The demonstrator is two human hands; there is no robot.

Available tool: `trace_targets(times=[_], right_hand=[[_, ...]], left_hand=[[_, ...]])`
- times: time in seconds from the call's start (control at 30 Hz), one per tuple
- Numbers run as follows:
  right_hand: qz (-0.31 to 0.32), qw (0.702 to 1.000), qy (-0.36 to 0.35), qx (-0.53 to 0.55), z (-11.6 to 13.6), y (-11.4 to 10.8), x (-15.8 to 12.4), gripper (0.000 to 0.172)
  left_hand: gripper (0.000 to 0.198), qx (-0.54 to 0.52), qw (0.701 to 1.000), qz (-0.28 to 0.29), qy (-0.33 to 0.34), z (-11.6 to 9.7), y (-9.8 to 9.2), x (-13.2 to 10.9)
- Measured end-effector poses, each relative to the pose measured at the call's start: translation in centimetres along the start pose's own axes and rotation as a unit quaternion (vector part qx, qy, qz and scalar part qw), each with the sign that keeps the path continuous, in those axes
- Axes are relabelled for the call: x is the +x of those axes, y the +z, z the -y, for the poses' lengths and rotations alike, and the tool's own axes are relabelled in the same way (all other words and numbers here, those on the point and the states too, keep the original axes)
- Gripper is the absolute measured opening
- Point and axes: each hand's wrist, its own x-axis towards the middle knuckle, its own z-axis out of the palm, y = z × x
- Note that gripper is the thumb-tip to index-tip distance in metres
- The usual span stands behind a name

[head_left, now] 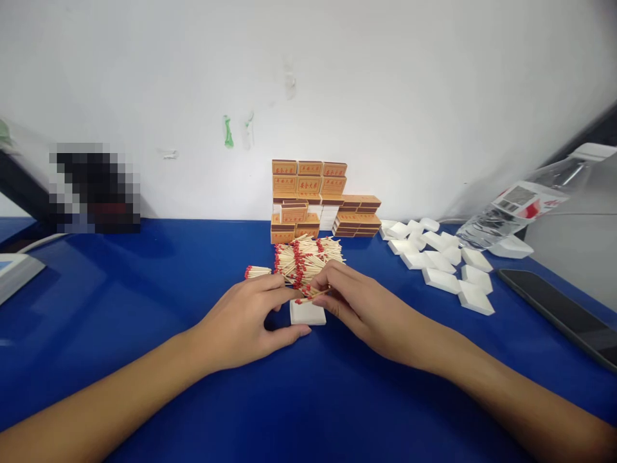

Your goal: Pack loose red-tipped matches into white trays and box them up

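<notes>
A small white matchbox tray [307,314] lies on the blue table in front of me. Around its left side is my left hand [250,318], the thumb along the near edge and the fingers at the far edge, gripping it. Over the tray's far right part, my right hand [357,305] pinches red-tipped matches [311,297] between thumb and fingers; how many is hard to tell. Just behind both hands is a large heap of matches [308,257], with a small bundle of matches [258,271] to its left, beyond my left hand.
Stacked orange matchboxes [308,186] stand against the wall. Several loose white trays [438,260] are scattered at the right, beside a tilted plastic bottle [525,199] and a dark phone [559,308]. A white device [19,273] sits at the left edge.
</notes>
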Motion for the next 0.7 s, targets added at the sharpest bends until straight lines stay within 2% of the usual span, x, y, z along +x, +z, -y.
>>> trace_targets(times=[0.1, 0.27, 0.47, 0.7], right_hand=[[0.034, 0.999, -0.003, -0.034, 0.4, 0.3, -0.2, 0.009], [0.052, 0.994, -0.023, -0.09, 0.2, 0.6, -0.3, 0.009], [0.03, 0.996, -0.029, -0.076, 0.0, -0.1, -0.5, 0.013], [0.047, 0.996, -0.02, -0.076, 0.2, -1.2, -0.3, 0.004]], left_hand=[[0.033, -0.006, 1.0, 0.003, -0.003, 0.0, 0.0, 0.0], [0.033, -0.017, 1.0, -0.009, 0.002, -0.1, -0.1, -0.1], [0.034, -0.018, 1.0, -0.004, -0.004, -0.2, -0.4, 0.0], [0.026, -0.013, 1.0, 0.001, -0.015, -0.3, -0.8, 0.2]])
